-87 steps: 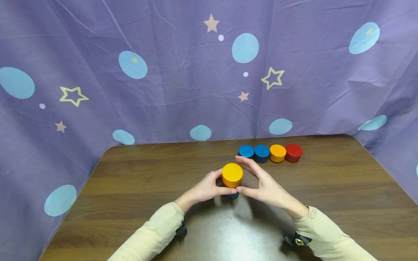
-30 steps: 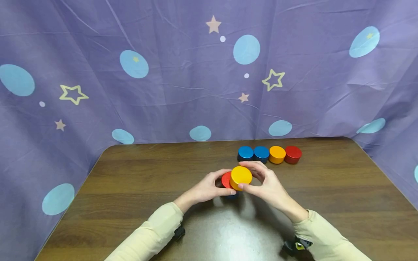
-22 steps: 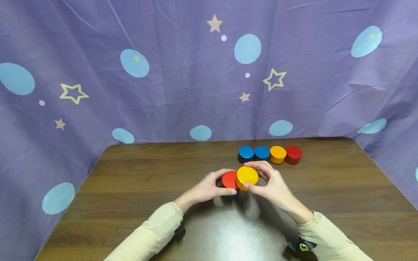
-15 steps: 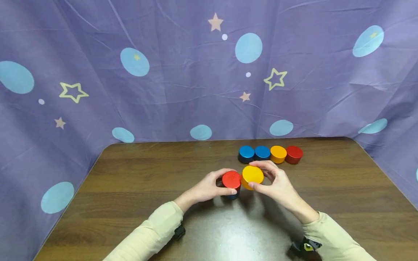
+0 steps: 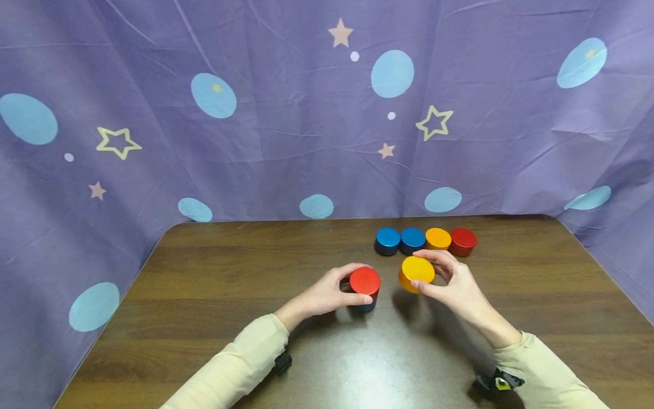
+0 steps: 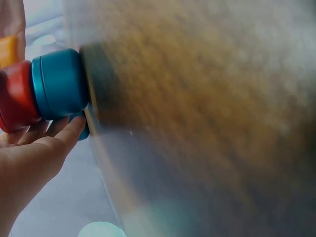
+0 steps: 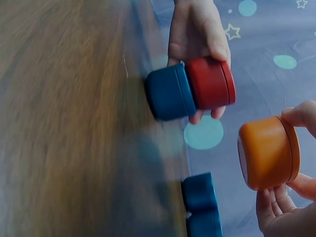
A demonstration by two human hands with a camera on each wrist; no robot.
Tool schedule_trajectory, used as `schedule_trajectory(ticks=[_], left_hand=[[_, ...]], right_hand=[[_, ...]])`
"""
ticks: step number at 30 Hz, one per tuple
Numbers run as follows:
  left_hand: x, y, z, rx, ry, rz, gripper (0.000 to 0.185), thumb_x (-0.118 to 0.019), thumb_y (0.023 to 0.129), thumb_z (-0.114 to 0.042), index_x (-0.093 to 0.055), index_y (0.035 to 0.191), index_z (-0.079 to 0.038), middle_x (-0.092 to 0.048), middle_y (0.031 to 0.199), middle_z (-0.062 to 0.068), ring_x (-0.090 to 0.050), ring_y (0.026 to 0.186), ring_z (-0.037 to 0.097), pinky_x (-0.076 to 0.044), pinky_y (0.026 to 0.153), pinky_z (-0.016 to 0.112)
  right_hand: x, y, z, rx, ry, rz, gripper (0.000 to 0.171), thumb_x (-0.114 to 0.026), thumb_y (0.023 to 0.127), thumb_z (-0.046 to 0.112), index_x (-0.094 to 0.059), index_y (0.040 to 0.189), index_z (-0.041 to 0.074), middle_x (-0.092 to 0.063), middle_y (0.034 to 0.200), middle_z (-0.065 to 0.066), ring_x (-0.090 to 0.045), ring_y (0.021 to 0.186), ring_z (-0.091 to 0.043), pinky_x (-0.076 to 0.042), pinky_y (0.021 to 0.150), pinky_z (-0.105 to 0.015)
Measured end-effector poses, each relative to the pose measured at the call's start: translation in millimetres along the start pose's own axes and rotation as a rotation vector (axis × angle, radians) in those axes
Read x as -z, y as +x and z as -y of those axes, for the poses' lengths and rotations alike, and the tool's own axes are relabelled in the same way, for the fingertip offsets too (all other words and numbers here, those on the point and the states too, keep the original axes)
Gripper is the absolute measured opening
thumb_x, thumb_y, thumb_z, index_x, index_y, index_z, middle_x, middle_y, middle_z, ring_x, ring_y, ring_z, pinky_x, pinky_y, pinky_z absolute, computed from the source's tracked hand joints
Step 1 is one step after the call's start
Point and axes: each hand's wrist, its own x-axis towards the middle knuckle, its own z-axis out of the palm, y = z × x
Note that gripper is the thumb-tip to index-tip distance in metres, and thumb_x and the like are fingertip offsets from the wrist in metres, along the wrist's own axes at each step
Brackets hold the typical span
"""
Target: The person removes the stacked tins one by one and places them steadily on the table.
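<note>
Right hand [image 5: 457,284] grips the orange puck [image 5: 416,272], lifted clear; left hand [image 5: 327,292] grips the remaining red puck [image 5: 365,280] on blue puck [image 7: 168,91], still stacked on the surface [image 5: 230,272].

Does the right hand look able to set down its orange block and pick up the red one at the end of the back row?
Probably yes. The right hand holds an orange block just in front of the row, and the red block at its right end stands uncovered, with nothing between them.

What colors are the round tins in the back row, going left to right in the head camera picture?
Blue tin → second blue tin → orange tin → red tin.
</note>
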Motion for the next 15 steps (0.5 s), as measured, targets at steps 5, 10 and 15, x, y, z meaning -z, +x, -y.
schedule_trajectory(ticks=[5, 10, 15], left_hand=[[-0.5, -0.3, -0.8, -0.014, -0.008, -0.001, 0.056, -0.076, 0.083, -0.007, -0.053, 0.133, 0.001, -0.063, 0.117, 0.009, -0.059, 0.105, 0.015, -0.046, 0.093, 0.029], [-0.9, -0.3, -1.1, -0.015, -0.011, -0.005, 0.055, -0.076, 0.082, -0.006, -0.053, 0.132, 0.0, -0.063, 0.117, 0.009, -0.059, 0.104, 0.014, -0.047, 0.093, 0.029], [-0.7, -0.2, -0.7, -0.009, -0.005, -0.002, 0.056, -0.076, 0.083, -0.007, -0.052, 0.133, 0.0, -0.062, 0.117, 0.009, -0.059, 0.103, 0.014, -0.047, 0.091, 0.027]], right_hand=[[10, -1, -4, -0.004, -0.016, -0.02, 0.045, -0.075, 0.079, -0.006, -0.058, 0.121, -0.007, -0.057, 0.117, -0.017, -0.058, 0.101, -0.008, -0.041, 0.094, -0.014], [19, -2, -10, -0.002, -0.027, -0.039, 0.045, -0.074, 0.079, -0.007, -0.057, 0.121, -0.009, -0.055, 0.117, -0.017, -0.058, 0.101, -0.007, -0.041, 0.093, -0.013], [28, -5, -17, -0.004, -0.038, -0.066, 0.046, -0.073, 0.08, -0.008, -0.056, 0.122, -0.01, -0.053, 0.117, -0.015, -0.057, 0.101, -0.004, -0.041, 0.092, -0.012]])
